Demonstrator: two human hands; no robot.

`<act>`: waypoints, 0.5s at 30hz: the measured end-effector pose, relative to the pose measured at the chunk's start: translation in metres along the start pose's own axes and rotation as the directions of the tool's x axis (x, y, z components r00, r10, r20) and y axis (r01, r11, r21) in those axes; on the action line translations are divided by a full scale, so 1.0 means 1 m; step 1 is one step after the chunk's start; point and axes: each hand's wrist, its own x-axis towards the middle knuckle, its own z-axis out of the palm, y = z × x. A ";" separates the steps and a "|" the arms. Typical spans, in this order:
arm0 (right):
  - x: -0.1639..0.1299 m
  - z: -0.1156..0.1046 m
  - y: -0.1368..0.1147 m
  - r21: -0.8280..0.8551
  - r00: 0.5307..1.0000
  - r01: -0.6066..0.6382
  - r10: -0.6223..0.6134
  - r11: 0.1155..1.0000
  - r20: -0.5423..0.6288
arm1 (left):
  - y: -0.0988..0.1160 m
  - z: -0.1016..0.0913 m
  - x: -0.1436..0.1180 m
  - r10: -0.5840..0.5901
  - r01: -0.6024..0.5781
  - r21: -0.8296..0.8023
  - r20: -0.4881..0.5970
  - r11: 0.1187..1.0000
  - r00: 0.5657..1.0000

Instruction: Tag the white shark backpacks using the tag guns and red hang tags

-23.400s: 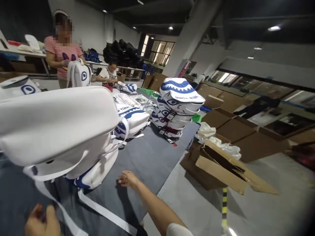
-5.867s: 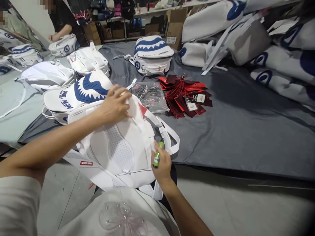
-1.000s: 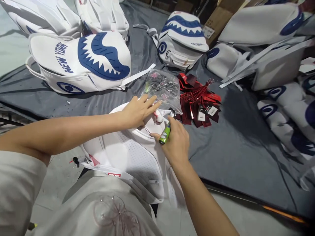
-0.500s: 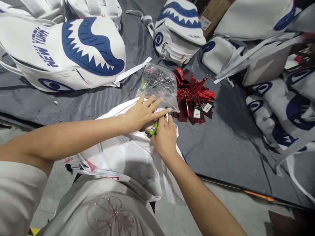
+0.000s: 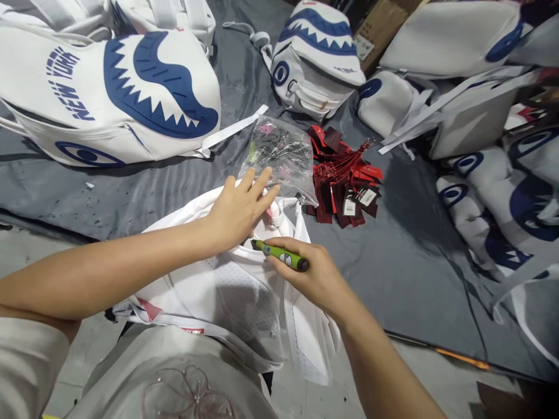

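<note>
Two hands | right hand (image 5: 315, 278) fingers grip green lighter (image 5: 280, 255) | left hand (image 5: 238, 209) flat on white backpack (image 5: 227, 291)

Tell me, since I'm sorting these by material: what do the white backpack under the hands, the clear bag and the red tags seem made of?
White backpack: looks like smooth faux leather with a perforated mesh back panel, matte sheen.
Clear bag: thin plastic film, glossy, crinkled, contents show through.
Red tags: probably glossy card, flat and stiff-looking, with strings.

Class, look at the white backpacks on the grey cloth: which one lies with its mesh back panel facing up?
The backpack under the left hand, nearest the camera. The others show blue shark-mouth or eye prints; this one shows only white mesh.
</note>
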 end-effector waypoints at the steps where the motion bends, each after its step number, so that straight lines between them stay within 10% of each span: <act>1: 0.002 -0.006 0.000 -0.034 0.998 -0.011 0.013 0.999 0.067 | 0.000 -0.001 0.000 -0.003 0.003 -0.005 0.006 1.000 1.000; 15: 0.010 -0.001 -0.009 -0.315 0.974 0.225 -0.207 0.922 0.089 | -0.002 -0.002 0.002 -0.022 0.024 -0.047 0.045 0.999 0.999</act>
